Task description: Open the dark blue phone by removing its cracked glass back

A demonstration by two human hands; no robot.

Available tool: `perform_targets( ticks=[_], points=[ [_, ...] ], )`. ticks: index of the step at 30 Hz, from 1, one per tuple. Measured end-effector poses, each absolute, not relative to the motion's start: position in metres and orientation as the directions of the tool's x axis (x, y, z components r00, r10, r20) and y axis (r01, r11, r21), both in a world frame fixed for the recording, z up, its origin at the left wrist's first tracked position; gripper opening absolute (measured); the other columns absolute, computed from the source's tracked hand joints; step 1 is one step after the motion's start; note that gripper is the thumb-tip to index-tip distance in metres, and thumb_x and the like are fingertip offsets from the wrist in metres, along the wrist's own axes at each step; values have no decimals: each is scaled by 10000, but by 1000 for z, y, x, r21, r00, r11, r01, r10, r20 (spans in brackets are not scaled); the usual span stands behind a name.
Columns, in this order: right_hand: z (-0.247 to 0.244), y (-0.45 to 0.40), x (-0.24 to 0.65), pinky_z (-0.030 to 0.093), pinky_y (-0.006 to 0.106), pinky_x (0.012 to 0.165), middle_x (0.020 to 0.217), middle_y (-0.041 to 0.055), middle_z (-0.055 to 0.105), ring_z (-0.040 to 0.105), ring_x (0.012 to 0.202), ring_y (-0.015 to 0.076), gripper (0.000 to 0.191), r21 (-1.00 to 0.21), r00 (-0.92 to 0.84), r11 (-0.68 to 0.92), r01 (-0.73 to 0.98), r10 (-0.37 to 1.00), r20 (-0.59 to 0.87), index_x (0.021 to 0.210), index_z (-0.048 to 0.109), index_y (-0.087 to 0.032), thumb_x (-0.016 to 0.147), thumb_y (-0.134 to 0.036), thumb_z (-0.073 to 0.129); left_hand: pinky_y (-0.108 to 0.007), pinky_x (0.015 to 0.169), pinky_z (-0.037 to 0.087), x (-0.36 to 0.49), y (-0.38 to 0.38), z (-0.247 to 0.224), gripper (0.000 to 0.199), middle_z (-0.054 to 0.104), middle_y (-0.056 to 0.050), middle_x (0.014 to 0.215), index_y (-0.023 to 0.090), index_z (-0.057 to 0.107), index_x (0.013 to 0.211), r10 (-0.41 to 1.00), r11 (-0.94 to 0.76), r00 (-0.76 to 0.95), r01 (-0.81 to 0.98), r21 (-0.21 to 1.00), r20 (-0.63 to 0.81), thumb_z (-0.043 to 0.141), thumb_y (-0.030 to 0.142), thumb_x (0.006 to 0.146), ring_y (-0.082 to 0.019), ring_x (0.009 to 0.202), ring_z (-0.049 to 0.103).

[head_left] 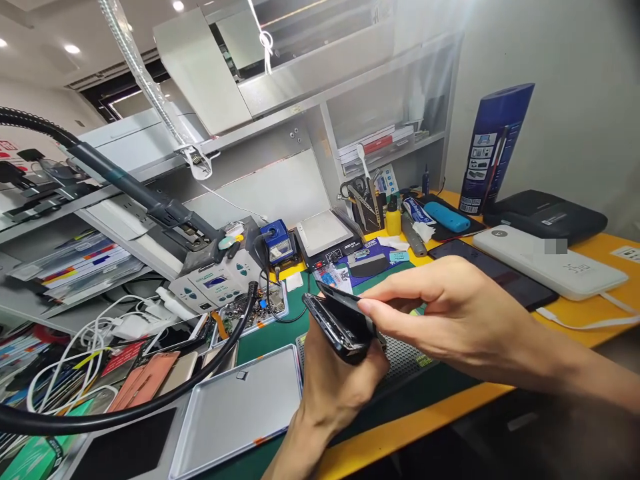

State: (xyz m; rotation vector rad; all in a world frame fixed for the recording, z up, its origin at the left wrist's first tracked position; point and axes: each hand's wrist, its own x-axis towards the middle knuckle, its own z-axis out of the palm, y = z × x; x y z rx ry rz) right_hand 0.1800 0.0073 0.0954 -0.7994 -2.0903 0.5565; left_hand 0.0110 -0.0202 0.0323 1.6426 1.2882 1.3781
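A black phone (336, 333) is held above the bench with its thin black panel (345, 303) lifted at an angle from the body, leaving a gap between them. My left hand (335, 380) is wrapped round the phone body from below. The thumb and fingers of my right hand (440, 313) pinch the edge of the black panel. Beneath the hands lies a grey perforated plate (400, 360) on the green mat (270, 347). The inside of the phone is mostly in shadow.
A white tray (250, 413) with a small dark piece stands at lower left. A black hose (200, 390) curves beside it from the grey soldering station (215, 283). At right are a white power bank (550, 263), a dark tablet (485, 267) and a black case (545, 213).
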Motion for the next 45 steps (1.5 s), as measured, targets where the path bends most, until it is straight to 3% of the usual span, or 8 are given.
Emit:
perform_targets(
  ticks=[3, 7, 11, 16, 26, 32, 38, 45],
  points=[
    [103, 12, 179, 440, 230, 496, 650, -15, 683, 604, 581, 112, 243, -720, -516, 638, 273, 729, 449, 797, 788, -167, 936, -237, 602, -424, 857, 529, 9, -20, 30, 443, 727, -32, 906, 203, 626, 1097, 972, -211, -71, 174, 962, 226, 775, 176, 681, -269, 871, 685],
    [103, 29, 185, 554, 219, 653, 929, 6, 788, 723, 786, 150, 291, -837, -659, 515, 187, 698, 282, 1074, 791, -205, 887, -410, 703, -433, 1001, 486, -1, -15, 22, 507, 735, -57, 1033, 182, 579, 1256, 990, -110, -83, 0, 994, 110, 731, 285, 784, -281, 1051, 676],
    [87, 50, 191, 556, 214, 699, 1077, 20, 781, 722, 852, 160, 438, -840, -771, 471, 270, 628, 105, 1155, 766, -209, 777, -427, 804, -428, 921, 528, -9, -13, 15, 612, 730, -71, 1097, 186, 477, 1382, 993, 7, -117, -151, 989, -25, 675, 341, 824, -269, 1025, 682],
    [70, 65, 189, 540, 205, 705, 980, 22, 780, 726, 867, 169, 513, -864, -820, 396, 311, 572, -33, 1222, 742, -189, 763, -409, 803, -357, 842, 530, -8, -14, 15, 672, 715, -18, 1019, 219, 512, 1374, 986, 95, -111, -215, 972, -121, 744, 315, 750, -240, 991, 661],
    [68, 65, 180, 482, 178, 575, 815, -25, 688, 643, 648, 99, 446, -927, -818, 295, 231, 575, -21, 1147, 771, -133, 707, -147, 698, -335, 751, 512, -6, -11, 19, 646, 682, -21, 955, 198, 554, 1331, 981, 130, -113, -225, 966, -158, 752, 311, 726, -223, 882, 641],
    [74, 64, 178, 386, 191, 515, 748, -51, 622, 526, 606, 79, 388, -901, -800, 324, 288, 599, -40, 1044, 804, -165, 665, -165, 720, -333, 809, 497, -8, -11, 18, 519, 705, -31, 1011, 185, 629, 1214, 982, 116, -132, -140, 983, -135, 751, 342, 734, -227, 933, 633],
    [76, 67, 179, 409, 200, 536, 750, -51, 628, 540, 630, 95, 387, -916, -836, 300, 265, 546, -63, 1048, 801, -159, 673, -201, 713, -397, 896, 517, -9, -13, 19, 567, 730, -69, 1046, 157, 607, 1263, 987, 94, -120, -89, 992, -105, 753, 355, 752, -273, 994, 680],
    [75, 70, 179, 404, 210, 558, 739, -44, 628, 544, 659, 113, 423, -893, -853, 358, 273, 518, -53, 1100, 793, -191, 695, -231, 678, -406, 935, 542, -3, -17, 15, 660, 741, -71, 1097, 184, 564, 1324, 966, 22, -257, -81, 996, -42, 785, 362, 728, -286, 1023, 713]
  ],
)
